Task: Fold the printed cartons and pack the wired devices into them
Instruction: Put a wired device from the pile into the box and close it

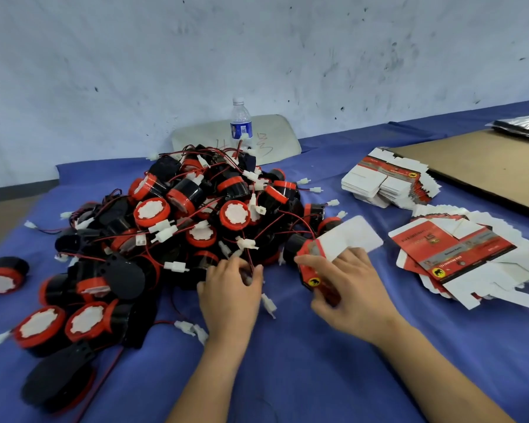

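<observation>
Device (292, 246) at carton (313, 267), wire (250, 260) in fingers (226, 267)

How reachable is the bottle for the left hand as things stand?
Probably not easily. The bottle stands at the far side of the device pile, so the left hand would have to cross over that heap, and it is pinching a wire now.

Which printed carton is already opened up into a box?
The red-and-white printed carton held by the right hand; the other cartons lie flat in stacks.
</observation>
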Demonstrator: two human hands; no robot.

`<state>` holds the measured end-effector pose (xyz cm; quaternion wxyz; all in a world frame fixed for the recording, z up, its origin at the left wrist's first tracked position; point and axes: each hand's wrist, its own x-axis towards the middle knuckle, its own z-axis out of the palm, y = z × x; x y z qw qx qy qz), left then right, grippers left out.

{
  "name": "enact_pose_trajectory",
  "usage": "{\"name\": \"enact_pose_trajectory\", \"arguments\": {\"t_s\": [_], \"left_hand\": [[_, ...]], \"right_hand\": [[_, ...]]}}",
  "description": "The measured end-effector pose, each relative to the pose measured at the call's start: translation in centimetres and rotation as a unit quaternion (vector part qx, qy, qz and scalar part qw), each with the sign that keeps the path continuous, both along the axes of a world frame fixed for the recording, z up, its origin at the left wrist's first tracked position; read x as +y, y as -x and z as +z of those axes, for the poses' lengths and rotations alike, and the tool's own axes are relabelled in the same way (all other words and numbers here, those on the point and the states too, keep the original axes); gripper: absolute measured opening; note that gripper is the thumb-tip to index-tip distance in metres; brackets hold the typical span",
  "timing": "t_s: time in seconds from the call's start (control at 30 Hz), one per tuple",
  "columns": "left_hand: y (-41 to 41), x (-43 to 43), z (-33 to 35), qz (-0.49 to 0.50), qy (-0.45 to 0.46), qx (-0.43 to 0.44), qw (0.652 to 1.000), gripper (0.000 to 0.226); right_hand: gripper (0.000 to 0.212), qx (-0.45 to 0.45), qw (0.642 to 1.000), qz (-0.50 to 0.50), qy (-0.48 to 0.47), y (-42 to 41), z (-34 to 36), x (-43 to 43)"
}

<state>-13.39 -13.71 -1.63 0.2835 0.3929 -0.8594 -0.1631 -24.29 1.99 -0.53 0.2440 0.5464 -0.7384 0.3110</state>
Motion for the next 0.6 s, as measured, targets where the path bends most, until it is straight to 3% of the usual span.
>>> {"name": "enact_pose_trajectory", "arguments": {"t_s": [0.07, 0.2, 0.33, 0.5, 0.6], "left_hand": [[0.1, 0.1, -0.3, -0.014, 0.01, -0.005, 1.0, 0.024], [0.2, 0.7, 0.3, -0.099, -0.093, 0.216, 0.967, 0.028], [0.1, 2.4, 1.3, -0.154, -0.089, 0.359, 0.916, 0.023], [-0.2, 4.3, 1.6, -0.256, 0.031, 0.41, 0.875, 0.026], [-0.3, 5.5, 1.5, -0.343, 0.047, 0.396, 0.851, 0.017]], "right_hand": [[0.05, 0.014, 1.0, 0.021, -0.006, -0.3, -0.3, -0.1], [0.048, -0.028, 0.997, 0.037, 0.065, -0.6, -0.2, 0.0], [0.043, -0.058, 0.989, 0.023, 0.135, -0.8, -0.1, -0.2], [0.049, -0.09, 0.988, 0.037, 0.119, -1.1, -0.1, -0.3], [0.052, -0.135, 0.982, 0.065, 0.118, -1.5, 0.6, -0.1]]}}
